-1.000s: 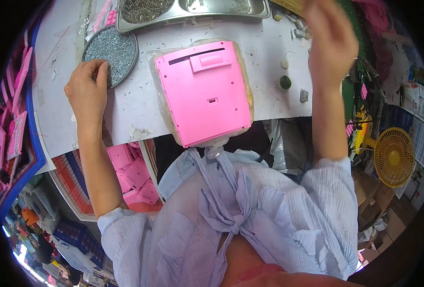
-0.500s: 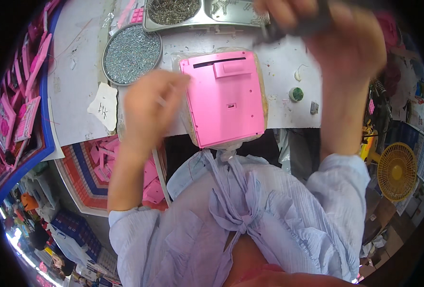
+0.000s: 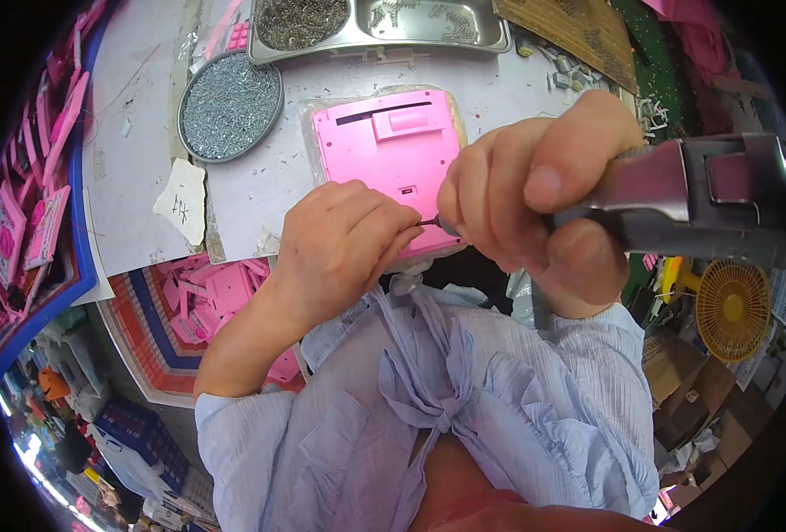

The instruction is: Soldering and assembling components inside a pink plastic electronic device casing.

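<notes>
A pink plastic casing (image 3: 366,164) lies on a plastic-wrapped pad (image 3: 457,115) in front of me. A long slot, a raised block, a small rectangular opening and several screw holes show on it. My right hand (image 3: 539,195) is wrapped round a dark electric screwdriver (image 3: 676,191), its thin bit pointing left over the casing's lower part. My left hand (image 3: 344,248) meets the bit's tip with thumb and finger pinched together, over the casing's near side. Whatever lies in that pinch is too small and hidden to name.
A round tray (image 3: 231,106) full of small screws stands at the left. Behind the casing is a metal tray (image 3: 366,44) with springs. Pink parts fill a basket (image 3: 136,355) below the table and a blue-edged bin (image 3: 82,222) at far left. A yellow fan (image 3: 733,310) stands right.
My right hand has brought the screwdriver down from the upper right to the casing. My left hand has moved right and nearer to me, meeting the bit. The view has shifted slightly.
</notes>
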The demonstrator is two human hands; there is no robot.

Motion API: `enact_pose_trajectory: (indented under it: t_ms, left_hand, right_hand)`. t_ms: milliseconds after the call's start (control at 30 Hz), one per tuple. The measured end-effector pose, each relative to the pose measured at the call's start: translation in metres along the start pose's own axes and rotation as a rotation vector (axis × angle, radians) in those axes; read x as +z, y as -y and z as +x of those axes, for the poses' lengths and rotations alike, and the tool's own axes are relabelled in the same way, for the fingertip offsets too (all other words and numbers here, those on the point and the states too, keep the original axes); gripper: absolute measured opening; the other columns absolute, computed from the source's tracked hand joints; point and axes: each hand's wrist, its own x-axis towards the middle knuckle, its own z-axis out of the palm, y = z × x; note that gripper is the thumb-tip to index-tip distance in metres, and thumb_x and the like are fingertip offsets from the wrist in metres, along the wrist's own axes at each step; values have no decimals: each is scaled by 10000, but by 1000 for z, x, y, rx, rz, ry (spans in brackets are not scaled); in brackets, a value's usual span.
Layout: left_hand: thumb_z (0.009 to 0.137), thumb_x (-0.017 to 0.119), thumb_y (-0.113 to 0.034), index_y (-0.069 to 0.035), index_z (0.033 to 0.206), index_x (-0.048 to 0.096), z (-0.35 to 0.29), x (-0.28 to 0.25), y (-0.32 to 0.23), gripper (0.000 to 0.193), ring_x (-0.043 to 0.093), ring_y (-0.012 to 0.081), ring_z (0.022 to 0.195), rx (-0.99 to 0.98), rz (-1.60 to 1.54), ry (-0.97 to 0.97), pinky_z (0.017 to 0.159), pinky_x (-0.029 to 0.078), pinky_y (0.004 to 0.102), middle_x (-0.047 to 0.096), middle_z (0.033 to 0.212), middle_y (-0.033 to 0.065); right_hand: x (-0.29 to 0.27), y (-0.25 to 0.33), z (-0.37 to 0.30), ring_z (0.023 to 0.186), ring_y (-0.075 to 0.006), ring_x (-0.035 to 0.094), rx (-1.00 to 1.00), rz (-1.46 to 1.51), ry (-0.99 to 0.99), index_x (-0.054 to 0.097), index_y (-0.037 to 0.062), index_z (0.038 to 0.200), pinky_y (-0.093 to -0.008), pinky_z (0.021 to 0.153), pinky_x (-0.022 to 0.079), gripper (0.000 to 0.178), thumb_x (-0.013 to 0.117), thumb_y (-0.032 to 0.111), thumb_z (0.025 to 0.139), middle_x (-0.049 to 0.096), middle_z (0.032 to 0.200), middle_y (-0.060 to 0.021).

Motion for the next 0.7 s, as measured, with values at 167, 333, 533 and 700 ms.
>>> enact_pose_trajectory:
  t_ms: [167,333,533,700]
  left_hand:
    - [838,755,-175,-91,868,655,5,0,2,134,620,241,689,64,33,112,636,494,385,610,758,44]
    - [884,711,-206,-77,877,667,21,-1,-1,136,651,278,725,27,-154,300,666,514,405,642,773,85]
    - [908,718,-118,-39,816,711,23,-1,29,121,650,280,690,-203,19,2,652,505,354,680,781,107]
    - [873,745,-146,-69,729,550,2,12,21,255,580,287,729,-174,200,49,717,457,402,602,768,66]
  right_hand:
    - [0,-2,-10,647,-140,536,20,-31,-32,531,117,1217,-311,645,453,391,734,330,960,546,718,0]
    - [1,9,-15,595,-126,513,30,-25,-57,543,122,1172,-301,595,438,356,736,338,966,522,667,19]
    - [-8,14,-40,562,-122,498,11,-8,-69,556,114,1118,-298,554,427,310,739,311,963,512,638,22]
    - [-17,-3,-59,643,-160,537,-35,-12,-25,548,48,1091,-328,594,455,235,719,100,938,574,757,-57]
